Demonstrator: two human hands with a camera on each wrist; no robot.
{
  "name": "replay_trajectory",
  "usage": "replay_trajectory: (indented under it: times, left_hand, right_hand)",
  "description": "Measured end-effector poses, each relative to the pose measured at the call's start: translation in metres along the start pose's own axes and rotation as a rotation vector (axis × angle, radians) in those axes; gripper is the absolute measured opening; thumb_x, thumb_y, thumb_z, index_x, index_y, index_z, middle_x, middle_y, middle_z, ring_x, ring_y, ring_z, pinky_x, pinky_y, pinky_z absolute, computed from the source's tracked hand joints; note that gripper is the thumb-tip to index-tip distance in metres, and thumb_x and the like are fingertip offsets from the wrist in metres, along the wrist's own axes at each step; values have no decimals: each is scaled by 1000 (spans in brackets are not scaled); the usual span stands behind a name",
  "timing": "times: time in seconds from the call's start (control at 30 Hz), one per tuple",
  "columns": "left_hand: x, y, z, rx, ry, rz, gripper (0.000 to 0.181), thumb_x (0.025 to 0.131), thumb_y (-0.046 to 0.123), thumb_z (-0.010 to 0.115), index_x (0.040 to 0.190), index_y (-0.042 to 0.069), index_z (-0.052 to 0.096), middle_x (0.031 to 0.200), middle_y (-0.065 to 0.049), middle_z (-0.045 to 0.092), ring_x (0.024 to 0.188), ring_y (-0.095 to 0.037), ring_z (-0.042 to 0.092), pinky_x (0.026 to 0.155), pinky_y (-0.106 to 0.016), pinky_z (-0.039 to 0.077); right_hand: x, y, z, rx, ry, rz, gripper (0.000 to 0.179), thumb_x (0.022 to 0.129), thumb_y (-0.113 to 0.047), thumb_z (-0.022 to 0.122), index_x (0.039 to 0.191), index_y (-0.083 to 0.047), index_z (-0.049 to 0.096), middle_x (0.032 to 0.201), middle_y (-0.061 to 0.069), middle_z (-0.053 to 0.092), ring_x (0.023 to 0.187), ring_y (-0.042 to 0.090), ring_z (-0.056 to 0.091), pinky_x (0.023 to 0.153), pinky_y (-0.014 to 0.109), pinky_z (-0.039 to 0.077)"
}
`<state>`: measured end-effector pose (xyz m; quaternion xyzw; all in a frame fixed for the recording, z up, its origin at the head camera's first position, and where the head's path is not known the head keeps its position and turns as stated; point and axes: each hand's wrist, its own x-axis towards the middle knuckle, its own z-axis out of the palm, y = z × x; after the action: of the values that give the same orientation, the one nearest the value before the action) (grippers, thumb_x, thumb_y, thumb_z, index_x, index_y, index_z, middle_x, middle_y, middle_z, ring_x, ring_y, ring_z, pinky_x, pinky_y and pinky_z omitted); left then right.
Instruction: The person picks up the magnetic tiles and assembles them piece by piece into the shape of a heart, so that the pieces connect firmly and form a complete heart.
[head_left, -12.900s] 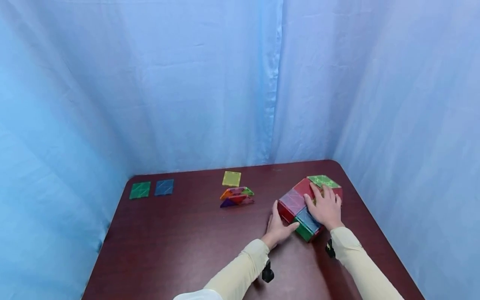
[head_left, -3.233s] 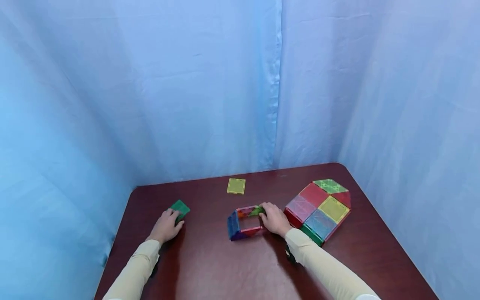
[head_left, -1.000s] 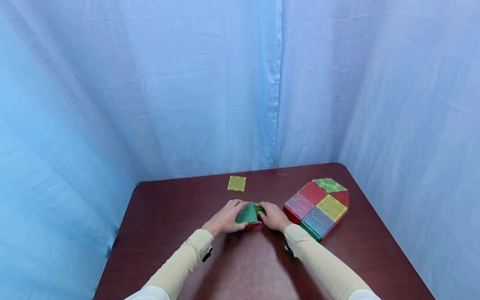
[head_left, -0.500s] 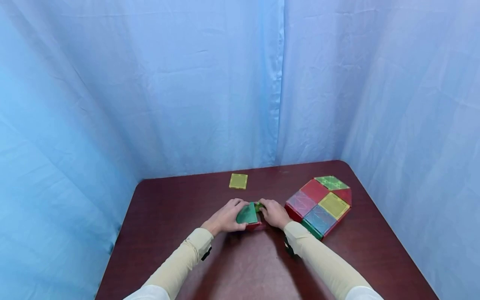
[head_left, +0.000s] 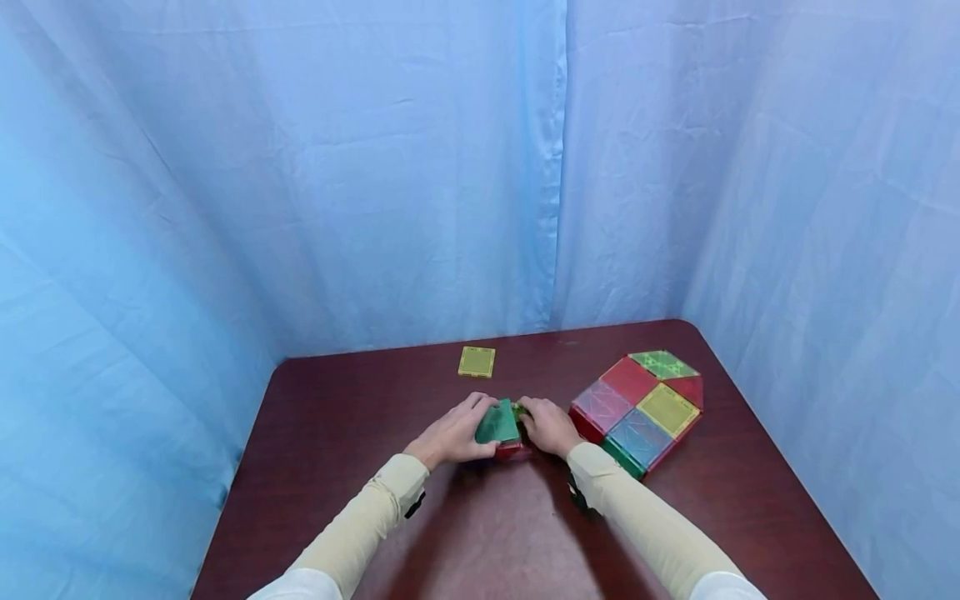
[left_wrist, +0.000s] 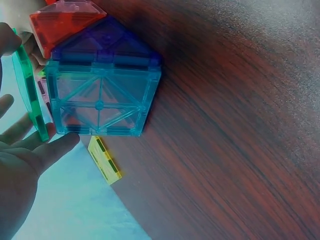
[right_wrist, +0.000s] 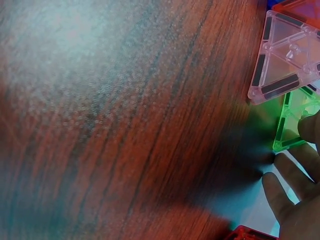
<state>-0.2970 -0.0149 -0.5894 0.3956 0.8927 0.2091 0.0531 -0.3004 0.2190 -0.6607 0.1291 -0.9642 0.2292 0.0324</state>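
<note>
In the head view my left hand [head_left: 452, 430] pinches a green square magnetic tile [head_left: 497, 422] over a small tile frame at the table's middle. The left wrist view shows that green tile edge-on, beside a blue square tile [left_wrist: 100, 100] standing on the frame's left end. A purple triangle [left_wrist: 107, 40] and a red tile [left_wrist: 65, 31] form the frame's near side. My right hand [head_left: 552, 428] pinches a green triangle tile [right_wrist: 295, 120] at the frame's far right corner. A clear pink triangle [right_wrist: 286, 55] stands in front of it. My hands hide much of the frame.
A larger, low tile build [head_left: 630, 392] of red, pink, blue, yellow and green pieces stands right of my right hand. Behind the frame, a loose yellow square tile [head_left: 477, 362] lies flat. Blue curtains [head_left: 420, 167] hang round the dark wooden table [head_left: 337, 400].
My hands have left the larger build. The blue tile has joined the small frame, and my left hand has brought the green tile from the left. In the last half second it shifted slightly.
</note>
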Motion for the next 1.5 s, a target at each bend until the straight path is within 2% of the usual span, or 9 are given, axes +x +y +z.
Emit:
replay_trajectory:
  times: [0.3, 0.6, 0.77, 0.9, 1.03, 1.17, 1.3, 1.4, 1.5]
  left_hand:
    - [2, -2, 7, 58, -4, 53, 62, 93, 36, 69, 145, 10, 48, 140, -7, 53, 120, -19, 56, 102, -35, 50]
    - [-5, -8, 7, 5, -89, -59, 73, 96, 51, 65, 157, 22, 39, 158, -9, 39, 142, -27, 42, 110, -43, 45]
    - [-11, -12, 1, 4, -83, -80, 71, 96, 51, 65, 156, 22, 41, 158, -10, 39, 141, -28, 42, 110, -45, 45]
    - [-25, -16, -1, -6, -74, -113, 70, 96, 50, 65, 156, 22, 43, 157, -11, 41, 141, -29, 43, 109, -47, 46]
    - [-46, -24, -5, -20, -61, -153, 69, 96, 49, 66, 155, 21, 44, 157, -11, 41, 142, -31, 43, 110, -49, 45]
    - [-74, -37, -12, -26, -35, -206, 69, 95, 49, 66, 155, 21, 45, 157, -11, 42, 143, -33, 42, 110, -51, 45]
    - [-99, -47, -15, -32, -1, -255, 70, 95, 49, 68, 155, 22, 45, 157, -11, 42, 143, -34, 43, 109, -53, 45]
    - [-111, -51, -15, -40, 15, -266, 70, 94, 47, 69, 154, 22, 46, 157, -12, 43, 142, -35, 44, 108, -54, 45]
    - [-117, -52, -15, -49, 25, -268, 69, 94, 47, 70, 154, 21, 46, 156, -12, 43, 141, -35, 44, 108, -55, 45]
  right_hand:
    - [0, -3, 0, -22, -4, -20, 17, 99, -10, 63, 115, -11, 68, 106, 11, 72, 97, 28, 68, 86, 46, 56]
    - [3, -3, -4, -18, -6, -25, 17, 99, -13, 64, 115, -11, 68, 108, 10, 72, 100, 29, 68, 89, 47, 55]
    - [7, -2, -6, -6, -41, -8, 24, 99, -8, 61, 122, -11, 67, 113, 10, 71, 104, 27, 68, 90, 46, 56]
    - [7, -4, -6, 35, -87, 27, 29, 99, -5, 56, 126, -12, 65, 117, 8, 70, 108, 26, 68, 91, 46, 56]
    - [15, -8, -5, 42, -104, 26, 29, 99, -7, 56, 127, -11, 64, 122, 9, 67, 113, 27, 65, 94, 47, 55]
    - [43, -20, -4, 24, -131, 43, 34, 99, -10, 56, 132, -7, 61, 129, 13, 62, 119, 30, 61, 98, 50, 52]
    - [76, -34, -4, -47, -227, 110, 47, 99, -18, 58, 144, -5, 52, 146, 16, 52, 134, 34, 52, 108, 54, 45]
    - [90, -43, -2, -111, -300, 135, 60, 99, -25, 60, 153, -6, 43, 158, 16, 40, 145, 36, 40, 114, 57, 37]
    - [95, -48, 3, -146, -318, 127, 69, 98, -33, 63, 157, -8, 36, 163, 14, 33, 151, 36, 29, 118, 58, 31]
